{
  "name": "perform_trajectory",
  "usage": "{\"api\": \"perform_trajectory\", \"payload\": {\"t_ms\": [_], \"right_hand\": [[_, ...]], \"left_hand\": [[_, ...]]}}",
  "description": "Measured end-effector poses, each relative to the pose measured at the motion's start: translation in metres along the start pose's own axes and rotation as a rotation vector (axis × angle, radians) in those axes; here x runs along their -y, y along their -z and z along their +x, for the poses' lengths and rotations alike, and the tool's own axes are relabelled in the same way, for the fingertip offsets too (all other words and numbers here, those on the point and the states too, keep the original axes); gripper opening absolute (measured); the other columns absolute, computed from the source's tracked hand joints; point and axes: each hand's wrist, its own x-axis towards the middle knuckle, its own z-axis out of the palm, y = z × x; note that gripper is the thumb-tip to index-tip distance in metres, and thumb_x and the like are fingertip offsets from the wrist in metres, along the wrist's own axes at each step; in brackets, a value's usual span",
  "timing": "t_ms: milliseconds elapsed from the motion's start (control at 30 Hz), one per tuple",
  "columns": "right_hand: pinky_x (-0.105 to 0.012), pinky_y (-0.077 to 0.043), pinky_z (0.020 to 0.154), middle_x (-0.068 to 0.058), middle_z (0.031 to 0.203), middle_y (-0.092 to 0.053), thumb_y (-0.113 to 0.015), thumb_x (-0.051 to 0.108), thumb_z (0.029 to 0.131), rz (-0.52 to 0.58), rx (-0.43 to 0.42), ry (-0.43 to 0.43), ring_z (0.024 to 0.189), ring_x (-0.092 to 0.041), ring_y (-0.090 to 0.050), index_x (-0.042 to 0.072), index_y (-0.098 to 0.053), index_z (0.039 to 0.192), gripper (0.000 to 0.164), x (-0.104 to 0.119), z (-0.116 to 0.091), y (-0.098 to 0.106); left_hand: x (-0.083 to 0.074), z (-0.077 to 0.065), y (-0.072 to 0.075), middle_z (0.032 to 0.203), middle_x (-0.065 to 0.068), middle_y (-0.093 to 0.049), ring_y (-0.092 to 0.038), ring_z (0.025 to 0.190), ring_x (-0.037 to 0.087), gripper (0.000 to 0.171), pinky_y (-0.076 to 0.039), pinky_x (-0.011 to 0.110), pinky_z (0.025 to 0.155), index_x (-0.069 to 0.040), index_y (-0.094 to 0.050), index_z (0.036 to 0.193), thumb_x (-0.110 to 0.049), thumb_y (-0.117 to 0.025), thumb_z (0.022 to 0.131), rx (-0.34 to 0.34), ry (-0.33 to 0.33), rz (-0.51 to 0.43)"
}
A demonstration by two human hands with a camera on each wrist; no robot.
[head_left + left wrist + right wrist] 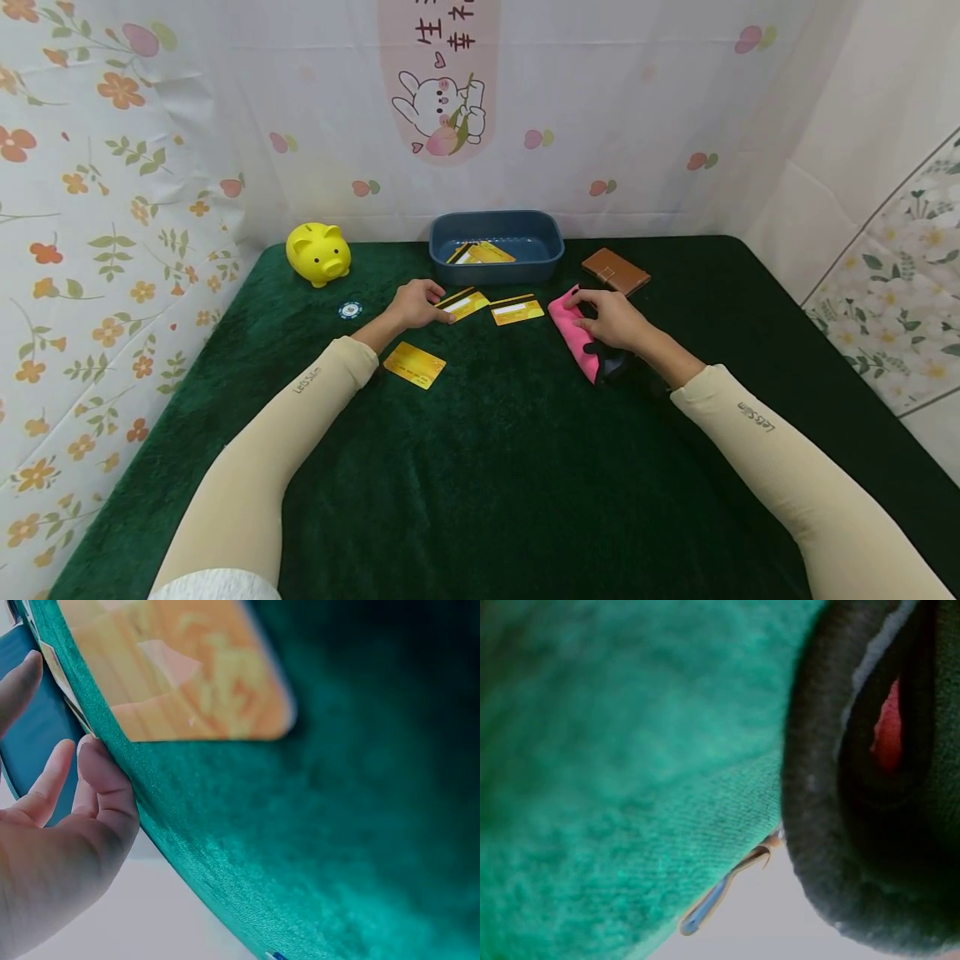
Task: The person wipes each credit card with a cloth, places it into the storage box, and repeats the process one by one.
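My left hand (416, 304) is at the left end of a yellow bank card (468, 305) with a black stripe. Its thumb lies at the near edge and a fingertip at the far edge. In the left wrist view the thumb (105, 776) meets one end of a thin card edge. A second striped card (517, 310) lies just to the right. With its fingertips my right hand (611, 318) pinches a soft pink and black folded cloth item (573, 337). Up close, the right wrist view shows its thick dark fold (814, 795), pink inside.
A blue bin (495, 273) holding several yellow cards stands at the back. To its left are a yellow piggy bank (318, 254) and a poker chip (350, 310). Another yellow card (415, 365) lies nearer me. A brown wallet (615, 271) sits behind my right hand.
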Motion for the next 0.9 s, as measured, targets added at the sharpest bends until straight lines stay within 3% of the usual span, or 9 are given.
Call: {"api": "perform_trajectory", "payload": {"t_ms": [467,900], "right_hand": [[-0.063,-0.035,0.105,-0.021,0.141,-0.051,-0.063,0.013,0.097,-0.002,-0.001,0.003,0.122,-0.038,-0.049,0.013,-0.062,0.128,0.03,0.0007,-0.0003,-0.0005],[-0.061,-0.037,0.103,-0.02,0.139,-0.053,-0.063,0.013,0.098,-0.004,-0.004,0.013,0.118,-0.037,-0.05,0.013,-0.062,0.128,0.03,-0.0005,0.001,-0.0007]], "left_hand": [[-0.0007,0.0007,-0.0005,0.125,0.016,-0.058,-0.054,0.11,0.03,0.057,-0.047,0.041,0.097,-0.002,-0.059,0.13,-0.022,-0.082,0.083,0.016,-0.005,0.052],[-0.0014,-0.0036,-0.0002,0.109,0.016,-0.07,-0.063,0.095,0.029,0.046,-0.055,0.038,0.079,-0.01,-0.059,0.128,-0.006,-0.077,0.086,-0.011,-0.121,-0.045]]}}
